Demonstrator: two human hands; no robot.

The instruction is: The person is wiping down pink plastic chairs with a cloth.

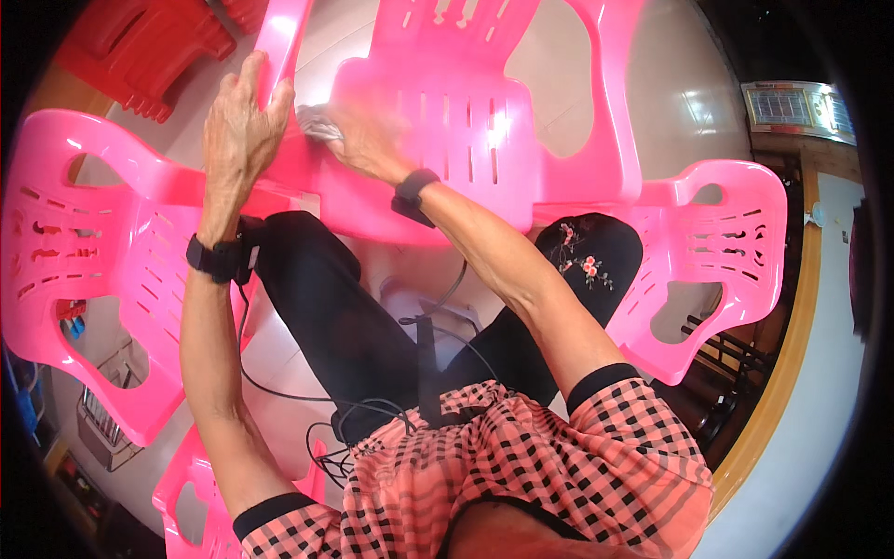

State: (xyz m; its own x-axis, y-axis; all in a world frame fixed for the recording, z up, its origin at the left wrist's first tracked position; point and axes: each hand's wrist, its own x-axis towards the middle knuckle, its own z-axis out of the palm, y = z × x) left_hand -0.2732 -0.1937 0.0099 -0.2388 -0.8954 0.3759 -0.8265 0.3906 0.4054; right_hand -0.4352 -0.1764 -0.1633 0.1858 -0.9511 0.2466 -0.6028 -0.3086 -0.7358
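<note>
A pink plastic armchair with a slotted seat faces me, close in front of my knees. My left hand grips its armrest on the left side, thumb and fingers on either side of the rail. In my right hand is a crumpled greyish-white cloth, held at the left edge of the seat by the armrest's base. That hand is blurred, and its fingers are partly hidden. Black bands with a cable circle both wrists.
Similar pink chairs stand at my left, at my right and behind me at lower left. Red plastic stools are at the upper left. A wire basket sits on the tiled floor. Loose black cable hangs across my lap.
</note>
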